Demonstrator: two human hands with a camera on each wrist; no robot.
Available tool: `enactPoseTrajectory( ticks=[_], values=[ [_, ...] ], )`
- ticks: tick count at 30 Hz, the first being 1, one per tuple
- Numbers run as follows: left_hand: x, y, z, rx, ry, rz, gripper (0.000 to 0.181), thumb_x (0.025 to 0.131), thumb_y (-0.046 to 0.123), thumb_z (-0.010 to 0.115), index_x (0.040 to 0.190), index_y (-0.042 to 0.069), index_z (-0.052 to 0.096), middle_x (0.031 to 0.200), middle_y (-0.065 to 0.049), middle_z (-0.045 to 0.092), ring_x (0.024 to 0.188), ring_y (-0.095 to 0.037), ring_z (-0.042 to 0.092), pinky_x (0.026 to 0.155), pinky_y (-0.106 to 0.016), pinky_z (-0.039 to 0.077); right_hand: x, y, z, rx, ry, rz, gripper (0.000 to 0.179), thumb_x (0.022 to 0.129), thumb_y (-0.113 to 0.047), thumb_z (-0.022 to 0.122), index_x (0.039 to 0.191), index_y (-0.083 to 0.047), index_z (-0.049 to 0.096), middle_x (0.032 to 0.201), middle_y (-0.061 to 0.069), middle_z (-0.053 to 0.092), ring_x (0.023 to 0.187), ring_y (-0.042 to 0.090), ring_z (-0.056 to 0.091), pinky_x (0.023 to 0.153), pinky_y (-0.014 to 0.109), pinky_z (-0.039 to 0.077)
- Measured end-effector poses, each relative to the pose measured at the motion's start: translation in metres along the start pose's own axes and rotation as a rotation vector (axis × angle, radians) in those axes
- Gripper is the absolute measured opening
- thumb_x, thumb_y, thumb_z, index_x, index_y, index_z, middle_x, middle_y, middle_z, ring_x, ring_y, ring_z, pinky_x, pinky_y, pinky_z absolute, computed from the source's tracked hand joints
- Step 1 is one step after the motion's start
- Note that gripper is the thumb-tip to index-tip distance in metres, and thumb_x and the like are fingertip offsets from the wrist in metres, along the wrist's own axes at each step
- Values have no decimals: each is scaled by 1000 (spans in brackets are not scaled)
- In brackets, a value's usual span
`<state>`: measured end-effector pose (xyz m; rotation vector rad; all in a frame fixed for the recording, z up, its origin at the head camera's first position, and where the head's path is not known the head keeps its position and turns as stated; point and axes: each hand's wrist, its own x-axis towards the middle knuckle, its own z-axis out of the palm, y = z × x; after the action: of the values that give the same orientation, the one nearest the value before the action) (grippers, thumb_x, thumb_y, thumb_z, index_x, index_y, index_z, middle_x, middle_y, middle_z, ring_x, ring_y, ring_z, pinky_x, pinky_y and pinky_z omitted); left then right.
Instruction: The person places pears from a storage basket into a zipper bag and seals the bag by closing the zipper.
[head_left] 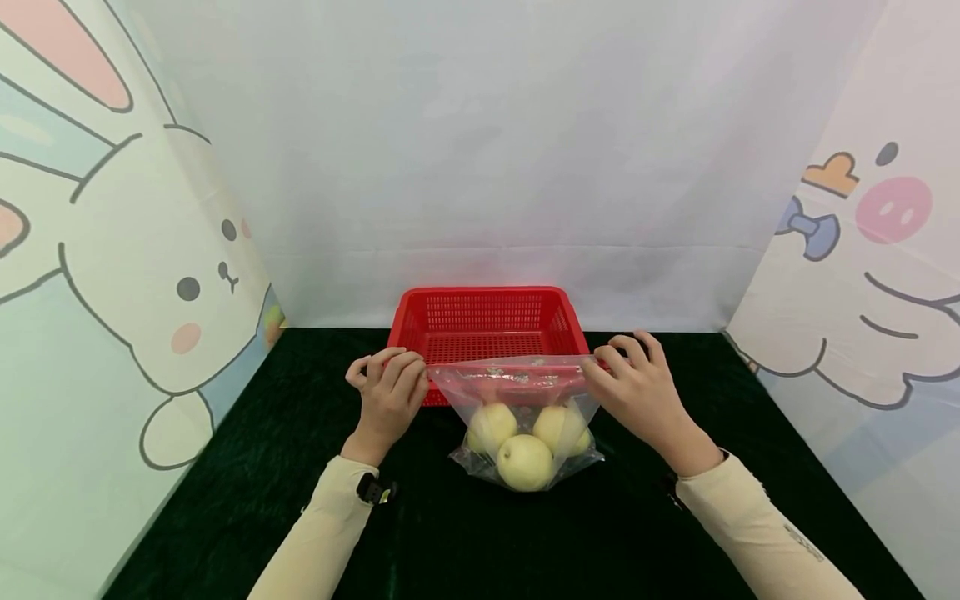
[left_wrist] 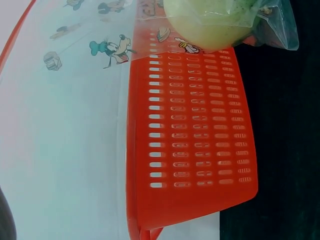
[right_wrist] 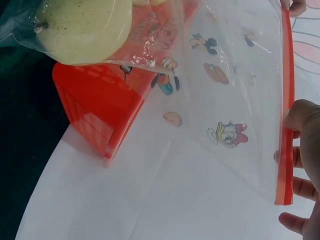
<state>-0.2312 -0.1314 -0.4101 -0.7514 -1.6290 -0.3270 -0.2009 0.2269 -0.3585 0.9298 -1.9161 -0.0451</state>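
A clear zip bag (head_left: 457, 385) with a red zip strip (right_wrist: 285, 170) and cartoon prints holds several round, pale yellow pears (head_left: 525, 462). My left hand (head_left: 390, 398) pinches the bag's top edge at its left end. At the other end, my right hand (head_left: 641, 400) grips the strip between thumb and fingers, as the right wrist view shows. Between both hands the top edge stretches nearly straight, with the pears bunched at the bottom. One speckled pear (left_wrist: 210, 25) shows through the film in the left wrist view, where the left hand's grip is out of sight.
Behind the bag a red slotted plastic basket (head_left: 487, 312) stands on a dark green cloth (head_left: 300, 500), its front partly covered by the bag. A pale backdrop (head_left: 495, 150) rises at the back, with cartoon-printed side panels (head_left: 142, 333) left and right.
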Motion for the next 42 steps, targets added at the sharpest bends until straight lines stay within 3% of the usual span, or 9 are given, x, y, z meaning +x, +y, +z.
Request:
enactPoseTrajectory(
  ticks=[30, 42],
  values=[
    [-3, -1, 0, 8, 43, 2, 17, 99, 9, 53, 90, 2, 65, 95, -14, 66, 94, -35, 54, 83, -57, 21, -24, 21, -6, 10, 136, 87, 27, 103, -20, 44, 95, -5, 66, 89, 17, 61, 88, 45, 56, 86, 69, 39],
    [-4, -1, 0, -4, 50, -18, 17, 99, 9, 53, 89, 2, 65, 96, -14, 66, 94, -35, 54, 83, -56, 21, -29, 22, -5, 15, 141, 111, 16, 98, -17, 52, 96, -5, 63, 89, 18, 60, 87, 47, 56, 86, 69, 38]
  ],
)
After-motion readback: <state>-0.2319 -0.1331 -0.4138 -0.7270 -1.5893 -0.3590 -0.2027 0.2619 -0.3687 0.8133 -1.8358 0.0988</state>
